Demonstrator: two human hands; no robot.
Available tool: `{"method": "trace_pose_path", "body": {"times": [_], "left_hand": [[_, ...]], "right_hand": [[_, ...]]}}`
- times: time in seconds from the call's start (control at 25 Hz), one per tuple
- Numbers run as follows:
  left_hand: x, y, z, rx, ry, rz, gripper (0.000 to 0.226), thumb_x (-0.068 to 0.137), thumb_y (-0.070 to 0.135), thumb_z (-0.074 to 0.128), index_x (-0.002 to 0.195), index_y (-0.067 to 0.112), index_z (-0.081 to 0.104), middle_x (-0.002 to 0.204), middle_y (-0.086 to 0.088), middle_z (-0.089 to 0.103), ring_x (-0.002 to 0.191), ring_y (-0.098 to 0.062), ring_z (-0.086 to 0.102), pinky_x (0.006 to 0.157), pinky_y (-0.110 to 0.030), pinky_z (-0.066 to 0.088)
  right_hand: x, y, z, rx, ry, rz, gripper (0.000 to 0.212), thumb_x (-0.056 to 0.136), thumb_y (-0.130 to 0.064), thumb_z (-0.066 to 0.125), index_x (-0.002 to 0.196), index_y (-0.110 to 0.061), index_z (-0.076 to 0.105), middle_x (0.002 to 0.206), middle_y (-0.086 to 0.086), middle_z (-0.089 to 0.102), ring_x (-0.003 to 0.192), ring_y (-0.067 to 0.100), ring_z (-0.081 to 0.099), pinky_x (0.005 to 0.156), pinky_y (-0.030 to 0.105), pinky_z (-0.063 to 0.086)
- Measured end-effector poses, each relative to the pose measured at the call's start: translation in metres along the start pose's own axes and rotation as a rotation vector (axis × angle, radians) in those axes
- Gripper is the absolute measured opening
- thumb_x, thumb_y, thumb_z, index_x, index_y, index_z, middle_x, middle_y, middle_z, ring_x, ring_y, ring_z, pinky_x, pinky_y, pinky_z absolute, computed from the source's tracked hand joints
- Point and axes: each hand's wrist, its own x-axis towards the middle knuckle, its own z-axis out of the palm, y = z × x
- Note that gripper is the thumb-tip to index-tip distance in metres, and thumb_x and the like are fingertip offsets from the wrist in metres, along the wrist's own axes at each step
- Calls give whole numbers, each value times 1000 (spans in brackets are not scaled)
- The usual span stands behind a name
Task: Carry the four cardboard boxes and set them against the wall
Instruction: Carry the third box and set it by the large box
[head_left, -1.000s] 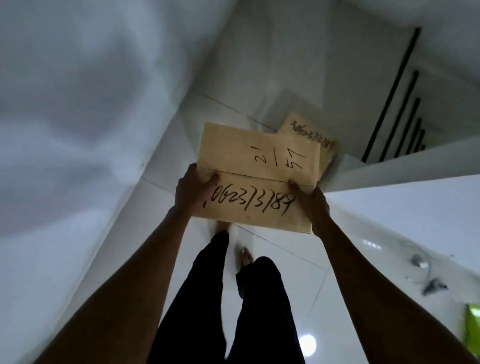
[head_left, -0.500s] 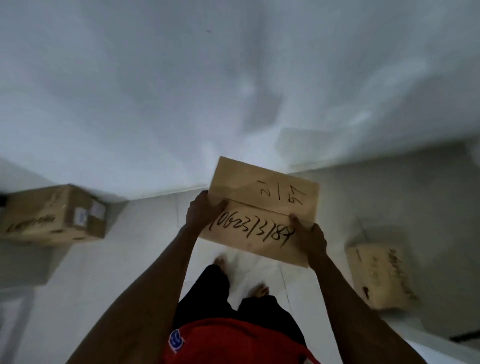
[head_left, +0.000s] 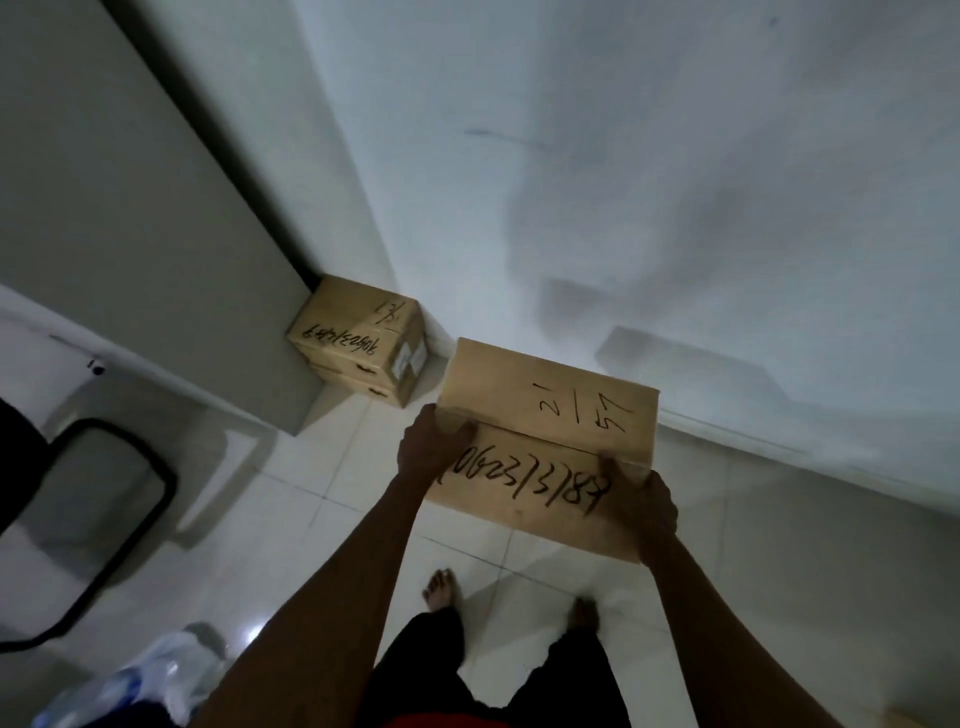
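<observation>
I hold a brown cardboard box (head_left: 545, 431) with black handwritten numbers on top, carried in front of me above the tiled floor. My left hand (head_left: 428, 447) grips its left edge and my right hand (head_left: 641, 506) grips its near right corner. Close beyond the box rises the white wall (head_left: 623, 182). A second cardboard box (head_left: 358, 340), also marked with numbers and bearing a white label, stands on the floor in the corner where the wall meets a grey panel.
A grey panel or door (head_left: 130, 208) stands at the left. A dark-framed object (head_left: 88, 525) lies on the floor at far left, with a crumpled plastic bag (head_left: 150, 675) near the bottom left. My bare feet (head_left: 441, 590) stand on white tiles.
My view has swung along the wall: the box on the floor at the left now sits nearer, in the corner, and the box seen at the right is out of view. My grip is unchanged.
</observation>
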Motion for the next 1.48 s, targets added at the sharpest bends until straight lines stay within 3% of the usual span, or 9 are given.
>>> {"method": "trace_pose_path", "body": {"times": [0.24, 0.36, 0.52, 0.64, 0.88, 1.04, 1.12, 1.24, 1.48], "left_hand": [[115, -23, -42, 62, -79, -12, 77, 76, 62, 65, 129, 9, 48, 117, -14, 67, 102, -33, 68, 88, -47, 56], [187, -46, -31, -5, -22, -66, 83, 74, 60, 70, 130, 8, 38, 113, -16, 66, 94, -33, 68, 77, -39, 56], [298, -103, 19, 21, -35, -155, 71, 72, 61, 70, 111, 12, 37, 100, -11, 67, 75, -24, 66, 67, -35, 57], [390, -164, 78, 151, -62, -131, 63, 76, 56, 69, 110, 7, 49, 104, -14, 69, 90, -31, 69, 80, -42, 58], [525, -261, 154, 148, -142, 88, 74, 65, 40, 85, 126, 10, 57, 123, -8, 66, 115, -25, 62, 95, -40, 53], [558, -286, 172, 241, -109, 308, 70, 77, 28, 78, 138, 15, 45, 140, -9, 51, 130, -25, 50, 94, -49, 54], [562, -292, 174, 442, -63, 310, 77, 85, 27, 70, 150, 19, 29, 159, -12, 25, 144, -31, 30, 101, -51, 49], [568, -296, 168, 618, -118, 382, 78, 96, 28, 54, 154, 12, 5, 164, -10, -3, 151, -27, 3, 101, -42, 47], [584, -287, 156, 763, -197, 355, 82, 95, 23, 55, 152, 4, 0, 162, -18, -2, 150, -35, 1, 113, -49, 29]], "right_hand": [[50, -56, 90, -36, -16, 40, 74, 85, -63, 63, 135, -9, 52, 127, 16, 65, 117, 37, 61, 102, 48, 47], [107, -70, 140, -41, -19, 44, 71, 85, -61, 64, 134, -10, 53, 126, 15, 65, 112, 35, 60, 98, 46, 47], [211, -47, 219, -72, 12, 96, 73, 83, -66, 61, 132, -13, 54, 126, 15, 65, 108, 35, 59, 95, 47, 45], [300, -6, 291, -77, 31, 126, 83, 75, -74, 61, 132, -14, 55, 121, 11, 67, 105, 32, 61, 92, 43, 47], [450, 65, 411, -81, 101, 138, 68, 84, -63, 64, 133, -17, 58, 122, 10, 68, 112, 34, 62, 95, 43, 51], [494, 82, 456, -43, 98, 128, 65, 87, -62, 61, 132, -16, 58, 123, 10, 68, 112, 34, 64, 98, 53, 53], [506, 77, 471, -52, 107, 105, 66, 87, -63, 59, 133, -16, 57, 123, 9, 69, 111, 33, 64, 97, 51, 53], [520, 60, 488, -90, 107, 61, 69, 88, -65, 56, 135, -16, 54, 122, 9, 68, 109, 32, 64, 93, 45, 53], [527, 47, 502, -117, 18, 87, 74, 91, -63, 53, 142, -12, 37, 128, 14, 64, 98, 27, 63, 78, 39, 53]]}}
